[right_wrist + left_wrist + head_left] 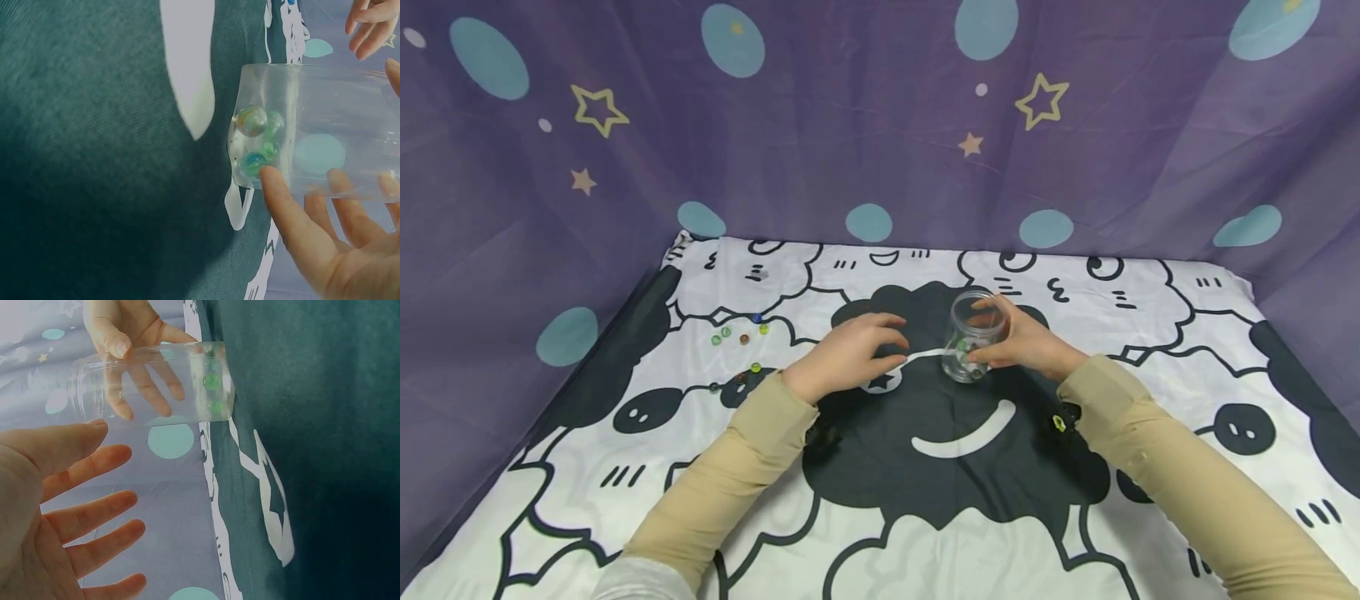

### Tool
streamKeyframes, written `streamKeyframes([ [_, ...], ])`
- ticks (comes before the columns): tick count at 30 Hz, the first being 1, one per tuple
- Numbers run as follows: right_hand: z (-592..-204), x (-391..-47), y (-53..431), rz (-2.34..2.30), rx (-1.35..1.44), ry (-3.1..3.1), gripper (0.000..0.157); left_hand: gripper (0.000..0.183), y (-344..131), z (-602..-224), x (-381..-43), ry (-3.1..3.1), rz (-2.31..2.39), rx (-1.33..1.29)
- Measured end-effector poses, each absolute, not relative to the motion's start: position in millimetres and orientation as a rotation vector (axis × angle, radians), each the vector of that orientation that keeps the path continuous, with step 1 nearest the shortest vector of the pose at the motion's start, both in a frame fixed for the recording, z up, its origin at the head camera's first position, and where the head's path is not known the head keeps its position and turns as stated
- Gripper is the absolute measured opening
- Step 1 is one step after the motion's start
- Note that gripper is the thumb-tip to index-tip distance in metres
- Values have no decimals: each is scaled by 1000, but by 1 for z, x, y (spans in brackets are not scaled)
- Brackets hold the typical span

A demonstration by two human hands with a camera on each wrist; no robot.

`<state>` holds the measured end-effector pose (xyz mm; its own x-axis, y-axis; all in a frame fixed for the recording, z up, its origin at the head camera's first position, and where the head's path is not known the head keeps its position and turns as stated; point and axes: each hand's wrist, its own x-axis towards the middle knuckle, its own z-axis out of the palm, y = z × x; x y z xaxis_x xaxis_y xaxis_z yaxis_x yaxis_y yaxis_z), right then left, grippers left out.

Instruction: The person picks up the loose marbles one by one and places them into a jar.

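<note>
A clear glass jar [966, 329] stands on the black part of the patterned cloth, its mouth upward. My right hand [1021, 337] grips it from the right side, thumb and fingers around the wall. At the jar's bottom lie several marbles; in the right wrist view there is a swirled orange one [252, 120] and a blue-green one [255, 164]. To the left of the jar, my left hand [850, 354] hovers apart from it. In the left wrist view its fingers [103, 515] are spread and slightly bent, with nothing in them.
Several loose marbles lie on the cloth at the left, among them a blue one [757, 318], a brown one [745, 339] and a yellow one [756, 367]. A purple curtain [820, 150] with stars and ovals rises behind the cloth-covered table [880, 275].
</note>
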<state>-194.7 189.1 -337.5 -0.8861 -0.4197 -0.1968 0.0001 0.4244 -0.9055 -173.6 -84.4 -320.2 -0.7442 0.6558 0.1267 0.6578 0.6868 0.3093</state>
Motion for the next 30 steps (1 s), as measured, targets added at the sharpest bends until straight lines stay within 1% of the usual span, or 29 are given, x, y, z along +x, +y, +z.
streamKeyframes([
  [21,-339,-195,189,-1468,-358,2290,82,24,-102,-327,-167,-2861,-509,-1202],
  [30,-339,-197,191,-1466,-369,2286,81,22,-112,-325,-164,-2877,-497,-1193],
])
